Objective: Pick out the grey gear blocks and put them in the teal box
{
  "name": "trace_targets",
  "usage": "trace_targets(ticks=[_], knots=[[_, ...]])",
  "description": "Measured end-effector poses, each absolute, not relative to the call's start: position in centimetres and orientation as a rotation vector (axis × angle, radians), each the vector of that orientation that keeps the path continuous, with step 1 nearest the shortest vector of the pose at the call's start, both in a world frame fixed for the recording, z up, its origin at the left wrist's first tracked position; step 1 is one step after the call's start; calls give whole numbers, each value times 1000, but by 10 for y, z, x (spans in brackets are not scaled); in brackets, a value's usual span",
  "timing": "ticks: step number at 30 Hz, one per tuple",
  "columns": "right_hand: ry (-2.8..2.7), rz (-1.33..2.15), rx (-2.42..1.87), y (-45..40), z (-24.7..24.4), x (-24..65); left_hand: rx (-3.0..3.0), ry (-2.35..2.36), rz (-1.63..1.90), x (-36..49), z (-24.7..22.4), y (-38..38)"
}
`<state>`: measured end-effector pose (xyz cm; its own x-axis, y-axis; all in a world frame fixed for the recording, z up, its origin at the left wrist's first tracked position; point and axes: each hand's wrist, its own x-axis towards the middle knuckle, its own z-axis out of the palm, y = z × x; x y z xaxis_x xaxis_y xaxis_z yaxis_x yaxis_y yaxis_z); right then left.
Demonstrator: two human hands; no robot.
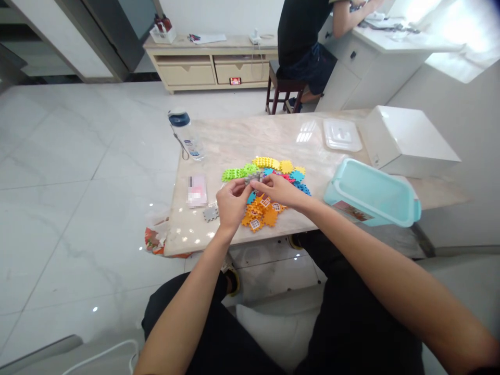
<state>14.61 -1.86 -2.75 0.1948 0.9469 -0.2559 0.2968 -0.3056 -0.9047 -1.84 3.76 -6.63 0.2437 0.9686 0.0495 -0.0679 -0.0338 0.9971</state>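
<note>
There are one left hand (231, 203), one right hand (282, 190), one bottle (192, 140), one turquoise box (373, 190), one white box (414, 136), one stool (287, 86), two low-cabinet drawers (186, 77); the toothed pieces (270, 217) overlap, so their number stays uncertain

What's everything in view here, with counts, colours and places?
Toothed pieces: many; orange, yellow, green, blue, red; mid-table
Grey pieces: several, grey, in hands and table's left
Bottle: 1, clear, navy-lidded, table's far left
Flat item: 1, pink, table's left
Bin: 1, turquoise, table's right
Lid: 1, translucent, table's far right
Box: 1, white, table's right end
Table: 1, pale marbled, centre
Bag: 1, orange-white, left of table
Cabinet: 1, cream, back wall
Basket: 1, white, on cabinet
Lit screen: 1, reddish, at cabinet
Stool: 1, dark brown, under co-worker
Co-worker: 1, dark clothes, at desk
Desk: 1, white, upper right
Legs: 2, black-trousered, near side
Left hand: 1, bare, holding grey pieces
Right hand: 1, bare, holding grey pieces
</note>
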Motion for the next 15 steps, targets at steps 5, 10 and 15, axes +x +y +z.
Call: trace_targets(ticks=[5, 10, 15], knots=[[-1054, 1424, -1471, -11, -33, 142, 1457, 979, 1139, -23, -67, 42], [-931, 1516, -1443, -7, -38, 132, 1568, 1037, 1241, -35, -57, 45], [-705, 1588, -1291, -6, -23, 105, 1763, 1036, 1258, -48, -52, 39]])
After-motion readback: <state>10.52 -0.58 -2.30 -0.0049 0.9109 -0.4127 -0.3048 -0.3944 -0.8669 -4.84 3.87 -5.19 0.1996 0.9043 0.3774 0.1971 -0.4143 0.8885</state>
